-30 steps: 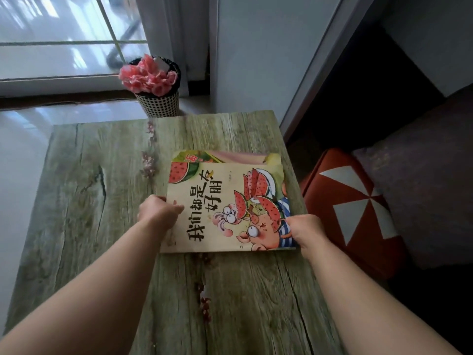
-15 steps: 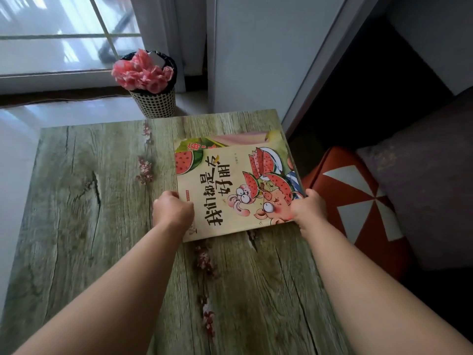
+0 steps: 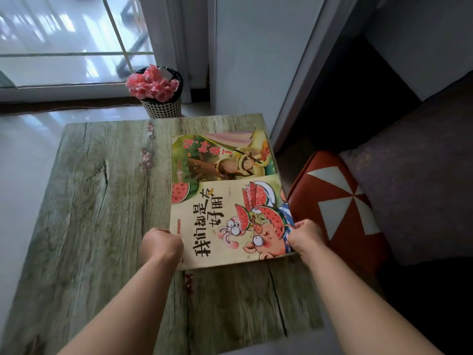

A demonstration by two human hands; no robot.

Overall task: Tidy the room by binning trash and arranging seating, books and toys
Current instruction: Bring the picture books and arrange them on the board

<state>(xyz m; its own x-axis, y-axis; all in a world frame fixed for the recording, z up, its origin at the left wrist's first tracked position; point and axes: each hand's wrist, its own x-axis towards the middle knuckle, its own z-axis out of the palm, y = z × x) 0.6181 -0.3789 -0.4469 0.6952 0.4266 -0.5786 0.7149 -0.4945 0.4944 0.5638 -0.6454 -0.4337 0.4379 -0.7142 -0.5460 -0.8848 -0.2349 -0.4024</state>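
Observation:
Two picture books lie on the wooden table (image 3: pixel 97 201), near its right edge. The top one, a cream watermelon book (image 3: pixel 225 221), overlaps the near half of a green book (image 3: pixel 220 157) that shows a figure in a hat. My left hand (image 3: pixel 161 245) grips the watermelon book's near left corner with curled fingers. My right hand (image 3: pixel 305 235) grips its near right corner, at the table's right edge. Both forearms reach in from the bottom of the view.
A woven bin (image 3: pixel 162 106) filled with pink crumpled material stands on the floor beyond the table's far edge. An orange cushion (image 3: pixel 340 201) with white triangles sits right of the table, against a purple sofa seat (image 3: pixel 414 190). A white wall corner (image 3: pixel 245 60) rises behind.
Both hands pushed the watermelon book away, then drew it back toward me. The green book underneath, earlier almost covered, now shows most of its cover. The view has tilted upward.

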